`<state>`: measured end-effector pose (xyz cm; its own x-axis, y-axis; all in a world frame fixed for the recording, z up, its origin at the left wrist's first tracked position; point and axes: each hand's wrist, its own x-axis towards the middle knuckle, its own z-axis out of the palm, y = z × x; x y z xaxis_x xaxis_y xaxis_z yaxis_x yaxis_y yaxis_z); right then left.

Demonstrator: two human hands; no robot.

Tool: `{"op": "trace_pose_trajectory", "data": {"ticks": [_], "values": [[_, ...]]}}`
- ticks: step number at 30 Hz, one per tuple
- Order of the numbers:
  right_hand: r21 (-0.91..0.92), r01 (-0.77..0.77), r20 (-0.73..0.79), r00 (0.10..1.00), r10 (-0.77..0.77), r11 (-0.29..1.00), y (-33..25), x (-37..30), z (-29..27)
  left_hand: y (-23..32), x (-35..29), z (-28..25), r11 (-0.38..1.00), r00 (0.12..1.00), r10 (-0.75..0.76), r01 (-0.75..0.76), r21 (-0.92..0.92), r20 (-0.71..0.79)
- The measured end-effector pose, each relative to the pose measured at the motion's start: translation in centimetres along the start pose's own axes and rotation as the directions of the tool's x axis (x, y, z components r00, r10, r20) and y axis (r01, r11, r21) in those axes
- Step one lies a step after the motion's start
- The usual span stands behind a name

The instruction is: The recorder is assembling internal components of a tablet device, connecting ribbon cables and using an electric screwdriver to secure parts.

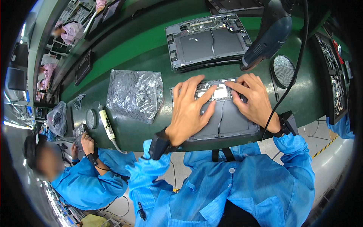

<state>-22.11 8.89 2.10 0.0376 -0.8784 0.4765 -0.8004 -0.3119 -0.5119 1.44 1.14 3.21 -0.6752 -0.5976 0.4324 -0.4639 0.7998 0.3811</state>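
An opened laptop base lies in front of me, its dark inner parts exposed and a thin cable running down its middle. My left hand rests over its left side with fingers spread, the index fingertip by a pale rectangular plate on the circuit board. On the right, my right hand bends over the board's far edge; its index fingertip touches down near the same plate and the thumb stands apart. No tool or loose part shows in either hand. Dark bands circle both wrists.
Behind stands a stack of similar laptop bases. A dark handheld device hangs over it, with a black cable crossing near my right wrist. Around lie a bulging clear bag, an electric screwdriver and a round dish. A co-worker sits left.
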Motion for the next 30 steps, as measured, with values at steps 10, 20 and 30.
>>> {"op": "trace_pose_trajectory", "data": {"ticks": [10, 20, 30], "values": [[-0.02, 0.028, 0.015, 0.999, -0.028, 0.999, 0.7, 0.2, 0.8, -1.1, 1.5, 1.5, 0.997, 0.989, 0.053, -0.06, 0.048, 0.135], [0.054, 0.006, -0.024, 1.0, -0.005, 0.999, 1.1, -0.2, 0.8, -1.4, 2.8, 1.4, 0.998, 0.98, 0.056, -0.057, -0.004, 0.192], [0.06, 0.001, -0.042, 0.999, 0.001, 0.998, 0.9, -0.5, 0.2, -1.5, 2.8, 1.2, 0.992, 0.965, -0.044, 0.073, -0.106, 0.26]]}}
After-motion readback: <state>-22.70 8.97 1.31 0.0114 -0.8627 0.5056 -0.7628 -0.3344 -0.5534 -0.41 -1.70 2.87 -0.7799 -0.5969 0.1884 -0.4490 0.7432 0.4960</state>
